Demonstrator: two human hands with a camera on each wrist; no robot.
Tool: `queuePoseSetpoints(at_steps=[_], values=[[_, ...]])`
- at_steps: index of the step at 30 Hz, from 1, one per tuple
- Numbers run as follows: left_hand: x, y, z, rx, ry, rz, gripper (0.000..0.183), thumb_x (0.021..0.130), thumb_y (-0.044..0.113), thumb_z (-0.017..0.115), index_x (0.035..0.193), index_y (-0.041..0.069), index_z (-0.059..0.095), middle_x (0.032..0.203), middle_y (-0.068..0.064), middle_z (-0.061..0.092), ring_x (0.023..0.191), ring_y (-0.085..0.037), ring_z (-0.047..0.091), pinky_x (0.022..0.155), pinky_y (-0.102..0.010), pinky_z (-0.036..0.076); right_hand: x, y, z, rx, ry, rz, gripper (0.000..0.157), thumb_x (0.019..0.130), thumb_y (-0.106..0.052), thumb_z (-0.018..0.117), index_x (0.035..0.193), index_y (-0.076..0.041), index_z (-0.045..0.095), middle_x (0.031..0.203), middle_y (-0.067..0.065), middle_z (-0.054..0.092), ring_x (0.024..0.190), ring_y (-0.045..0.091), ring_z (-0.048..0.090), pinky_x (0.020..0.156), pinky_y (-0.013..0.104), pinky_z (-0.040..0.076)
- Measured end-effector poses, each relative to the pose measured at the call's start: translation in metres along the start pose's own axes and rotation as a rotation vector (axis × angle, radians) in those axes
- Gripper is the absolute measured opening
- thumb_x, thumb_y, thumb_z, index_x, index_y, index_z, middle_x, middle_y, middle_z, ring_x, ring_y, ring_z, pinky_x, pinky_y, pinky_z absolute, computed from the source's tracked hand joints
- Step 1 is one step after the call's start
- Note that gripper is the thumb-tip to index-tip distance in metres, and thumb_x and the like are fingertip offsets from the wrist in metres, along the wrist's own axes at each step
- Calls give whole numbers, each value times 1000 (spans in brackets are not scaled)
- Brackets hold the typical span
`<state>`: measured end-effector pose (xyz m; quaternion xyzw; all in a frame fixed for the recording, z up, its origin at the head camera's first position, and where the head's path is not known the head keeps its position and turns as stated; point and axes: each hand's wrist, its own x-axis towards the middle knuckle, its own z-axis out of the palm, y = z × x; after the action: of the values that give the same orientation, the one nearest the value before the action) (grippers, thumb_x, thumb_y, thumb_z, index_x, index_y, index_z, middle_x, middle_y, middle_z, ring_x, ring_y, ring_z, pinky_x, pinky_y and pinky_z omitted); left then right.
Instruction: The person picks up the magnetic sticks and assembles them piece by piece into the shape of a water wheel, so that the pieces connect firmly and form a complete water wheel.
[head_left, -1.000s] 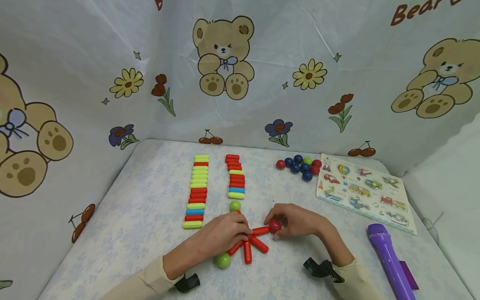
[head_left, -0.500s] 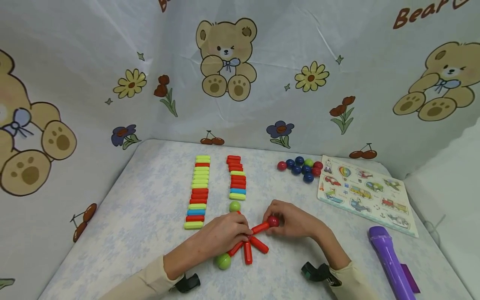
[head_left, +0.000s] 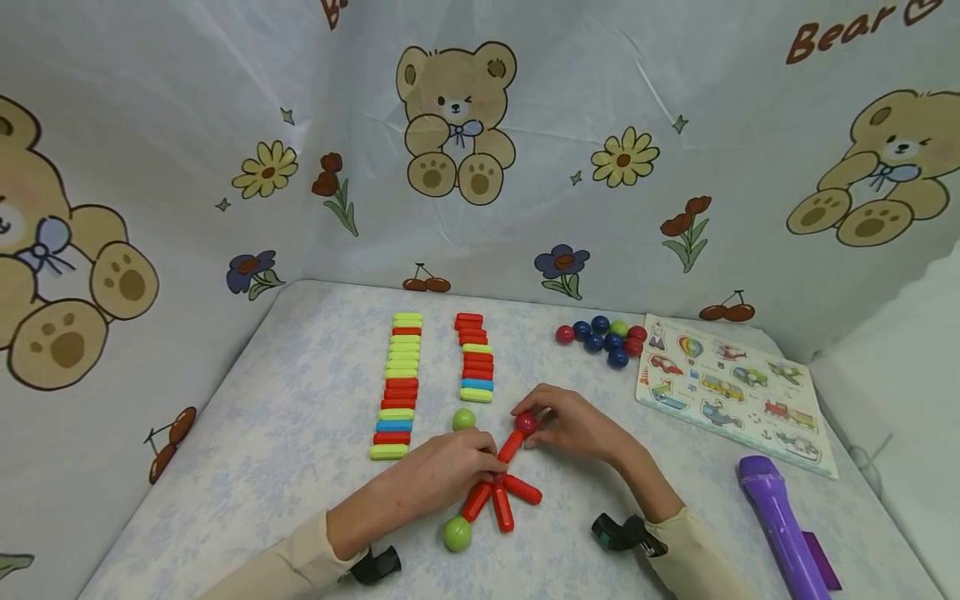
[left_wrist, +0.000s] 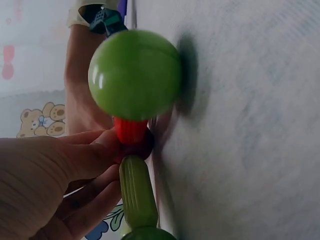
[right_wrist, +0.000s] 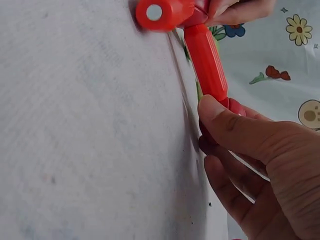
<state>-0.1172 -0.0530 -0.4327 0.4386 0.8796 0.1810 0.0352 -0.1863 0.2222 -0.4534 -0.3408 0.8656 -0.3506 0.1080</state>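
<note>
Red hub ball [head_left: 499, 477] of the star-shaped build sits on the worktop [head_left: 315, 383], pinched by left hand [head_left: 448, 469], fingertips on it. Right hand [head_left: 573, 422] grips the outer red ball [head_left: 526, 422] between thumb and fingers, at the end of a red rod [head_left: 512, 447].

Change: within the last second that rod swings from about 3 o'clock to 1 o'clock, hub as centre. Likely meaning: spoke spacing under adjustment; wider gap to the 4 o'clock red rod [head_left: 523, 490], narrower to the far green ball [head_left: 464, 419] at 11.

Another red rod [head_left: 503, 509] at 6; near green ball [head_left: 457, 534] ends the spoke between 7 and 8. Left wrist view adds a yellow-green rod [left_wrist: 138, 192] at the hub.

Outward: two rod columns, 10–11 [head_left: 403, 364] and near 12 [head_left: 477, 364]; loose balls [head_left: 593, 342] at 1; picture board [head_left: 738, 396] at 2; purple toy microphone [head_left: 780, 517] past 3.
</note>
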Motion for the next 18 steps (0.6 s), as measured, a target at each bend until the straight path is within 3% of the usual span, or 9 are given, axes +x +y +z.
queuePoseSetpoints(at_steps=[7,12,14,18], values=[[0,1,4,92,37,31,19,99,23,81,117,22,85,104,10,72,96,-5,60,78,-11,51,8,-1,1,-24,-19,-11,42,90,-15,89,130,-13,75,116,-8,74,104,12,66,94,38,60],[1,1,4,110,38,29,17,99,25,81,116,24,85,103,11,72,95,-5,60,79,-12,50,7,3,-11,-47,-13,47,46,91,-11,88,134,-12,73,124,-2,73,111,21,67,96,42,60],[1,1,4,121,38,32,17,99,26,82,116,24,85,103,12,72,95,-5,60,80,-12,50,4,8,-21,-90,50,96,45,91,-7,86,134,-10,72,126,4,73,113,26,68,96,46,60],[0,0,5,140,56,41,16,99,26,82,114,24,85,102,11,72,94,-5,60,79,-14,50,-2,24,-41,-263,270,238,37,96,-4,80,133,-5,73,131,18,69,120,38,64,99,56,57]])
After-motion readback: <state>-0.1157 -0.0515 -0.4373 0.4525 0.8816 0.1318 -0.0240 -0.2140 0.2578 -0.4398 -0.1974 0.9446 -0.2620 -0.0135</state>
